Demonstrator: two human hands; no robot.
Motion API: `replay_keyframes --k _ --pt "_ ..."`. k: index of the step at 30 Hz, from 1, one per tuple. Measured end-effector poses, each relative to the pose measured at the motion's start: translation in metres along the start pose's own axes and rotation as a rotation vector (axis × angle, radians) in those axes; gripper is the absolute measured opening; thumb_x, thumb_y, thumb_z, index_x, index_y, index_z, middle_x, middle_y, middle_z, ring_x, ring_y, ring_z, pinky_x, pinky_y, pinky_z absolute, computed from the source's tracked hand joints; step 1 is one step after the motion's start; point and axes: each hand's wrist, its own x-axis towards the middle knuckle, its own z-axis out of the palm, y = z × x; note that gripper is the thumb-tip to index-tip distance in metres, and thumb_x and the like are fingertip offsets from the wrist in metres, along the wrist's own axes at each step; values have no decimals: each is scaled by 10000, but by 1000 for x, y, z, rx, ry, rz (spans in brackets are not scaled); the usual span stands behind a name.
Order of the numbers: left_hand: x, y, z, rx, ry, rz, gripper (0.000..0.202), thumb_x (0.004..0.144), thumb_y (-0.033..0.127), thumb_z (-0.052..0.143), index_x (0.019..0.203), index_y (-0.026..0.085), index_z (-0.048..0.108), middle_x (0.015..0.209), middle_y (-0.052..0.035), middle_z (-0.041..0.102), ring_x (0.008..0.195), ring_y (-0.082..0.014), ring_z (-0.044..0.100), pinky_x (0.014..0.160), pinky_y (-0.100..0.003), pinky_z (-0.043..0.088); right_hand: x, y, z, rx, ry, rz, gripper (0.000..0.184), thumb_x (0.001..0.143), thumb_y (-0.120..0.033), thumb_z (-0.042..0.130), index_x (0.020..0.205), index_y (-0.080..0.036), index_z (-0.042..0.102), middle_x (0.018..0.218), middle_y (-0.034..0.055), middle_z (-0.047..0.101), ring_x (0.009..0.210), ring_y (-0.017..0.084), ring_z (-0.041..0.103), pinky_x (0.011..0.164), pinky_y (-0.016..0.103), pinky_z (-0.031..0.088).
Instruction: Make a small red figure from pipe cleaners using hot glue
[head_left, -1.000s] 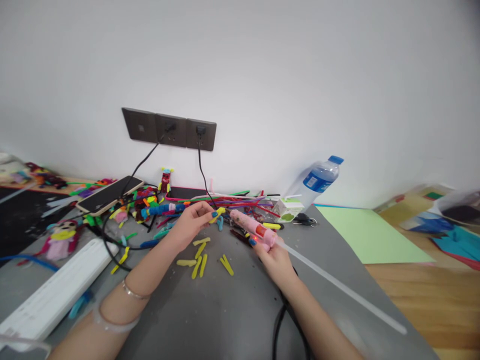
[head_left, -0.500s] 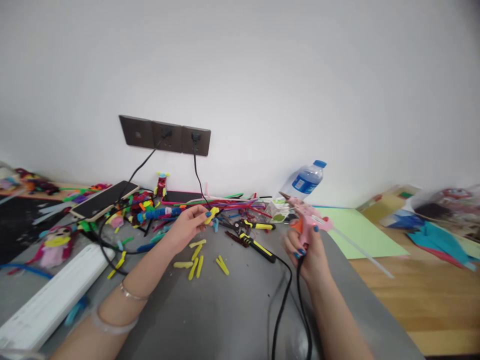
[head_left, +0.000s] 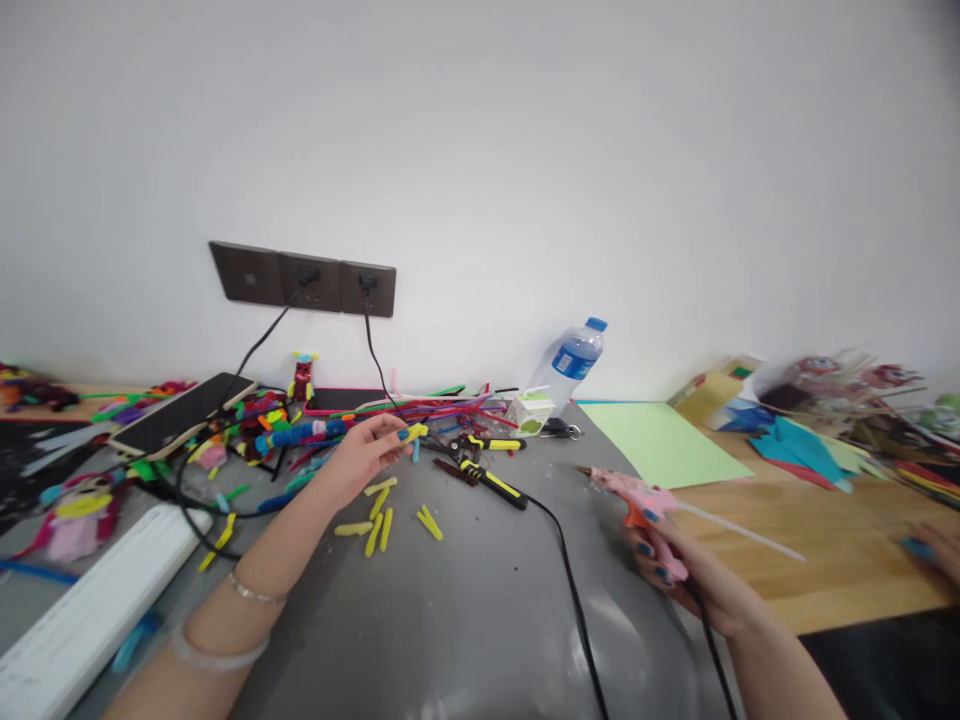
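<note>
My left hand (head_left: 365,455) pinches a small yellow pipe-cleaner piece (head_left: 415,432) above the grey table (head_left: 465,620), just beyond several loose yellow pieces (head_left: 382,520). My right hand (head_left: 679,570) is closed round the handle of a pink glue gun (head_left: 637,497), low over the table's right side. Its nozzle points left and a clear glue stick (head_left: 742,538) juts out behind it. The gun's black cord (head_left: 570,590) trails toward me.
Yellow-handled pliers (head_left: 484,478) lie mid-table. Bright pipe cleaners, small figures and a phone (head_left: 180,413) crowd the back left, under wall sockets (head_left: 304,280). A water bottle (head_left: 566,362), green paper (head_left: 660,440) and craft scraps sit right. Another person's hand (head_left: 937,545) shows far right.
My right hand has carried the glue gun away from the yellow piece, rightward and down to the table's right side. The left hand stays put with its piece. My view has swung right.
</note>
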Motion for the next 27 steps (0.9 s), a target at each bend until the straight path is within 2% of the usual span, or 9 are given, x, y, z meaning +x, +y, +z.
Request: replay_keyframes --k 6,9,11,13,16,20,23,25,27 --pt "-1 -1 0 19 -71 -16 403 563 376 896 812 170 654 764 -5 670 716 -135 652 662 -233 445 2 -2 3 -309 88 23 403 620 -524 806 688 -164 637 626 5 571 499 87 520 414 179 394" --pt "-2 -2 -1 10 -128 -4 358 606 346 879 827 179 652 791 -1 667 741 -129 648 686 -231 449 3 -7 4 -487 205 -62 392 609 -523 764 703 -171 622 616 16 600 507 117 545 443 214 419" --pt "-2 -2 -2 4 -148 -1 352 609 335 879 833 179 657 802 -4 665 764 -132 648 698 -230 452 6 -6 2 -601 303 -136 425 589 -520 726 809 -166 644 647 40 649 516 157 578 456 255 439" --pt "-2 -3 -2 -7 -143 -6 362 596 333 886 833 175 662 811 -8 663 779 -137 646 698 -227 452 11 -2 -2 -726 386 -214 513 573 -525 676 917 -144 663 675 75 690 546 213 616 478 304 457" --pt "-1 -4 -2 -20 -113 -14 374 576 335 893 826 168 670 814 -14 665 769 -135 634 678 -225 445 19 10 -9 -891 523 -347 559 559 -524 619 942 -125 692 750 131 733 673 295 676 581 369 498" --pt "-1 -2 -1 -25 -82 -14 353 571 322 891 800 158 678 774 -10 654 711 -124 608 673 -241 448 19 23 -12 -975 646 -350 564 598 -560 566 956 -147 706 798 141 745 702 320 699 638 405 507" --pt "-2 -1 -1 -34 -68 -19 324 579 292 884 791 151 684 762 -6 644 707 -129 614 695 -260 460 9 20 3 -1065 761 -388 541 644 -610 543 908 -166 703 856 166 736 779 351 690 661 438 503" --pt "-2 0 0 -46 -56 -19 316 577 276 884 787 147 687 762 -5 641 710 -131 621 695 -262 462 0 12 27 -1058 813 -526 495 704 -590 516 918 -181 694 968 181 721 882 364 677 704 459 505" --pt "-2 1 0 -60 -48 -20 322 563 266 891 782 145 689 757 -5 641 722 -135 629 689 -257 466 -7 0 61 -946 671 -718 416 763 -522 512 963 -194 673 1003 151 718 919 322 676 764 439 515"
